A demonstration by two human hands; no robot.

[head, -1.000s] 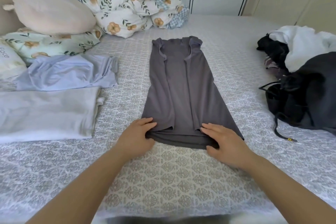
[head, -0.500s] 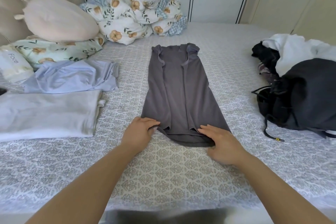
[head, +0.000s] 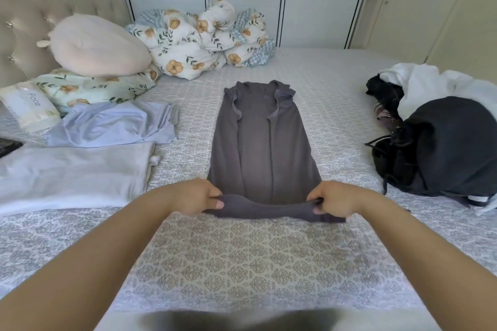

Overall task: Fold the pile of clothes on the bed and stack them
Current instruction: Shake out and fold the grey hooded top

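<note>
1. The left hand [head: 197, 196] and the right hand [head: 334, 200] each pinch a near corner of the grey garment [head: 263, 148], thumbs under and fingers curled over the hem, so the cloth between them is stretched into a raised band just off the bed [head: 242, 263]

2. A judgement: holding both corners at once keeps the hem square, which suits carrying it away from the grip toward the neckline for a crosswise fold

3. Beyond the grip the garment lies flat and narrow, its sides already turned in to the middle with the strap edges showing at the far end; that long strip shape is what makes one more fold enough to shorten it

4. To the left of the grip sit a folded white piece [head: 72, 177] and, just past it, a pale blue piece [head: 113, 126], touching each other; they look like the finished items, so the stack probably belongs there

5. To the right of the grip, well apart, a heap of dark and white clothes [head: 441, 142] lies unfolded, so by my reading much of the task remains

6. Far beyond the grip are pillows [head: 99, 45] and a floral quilt [head: 199, 40] against the headboard, clear of the folding space
</note>
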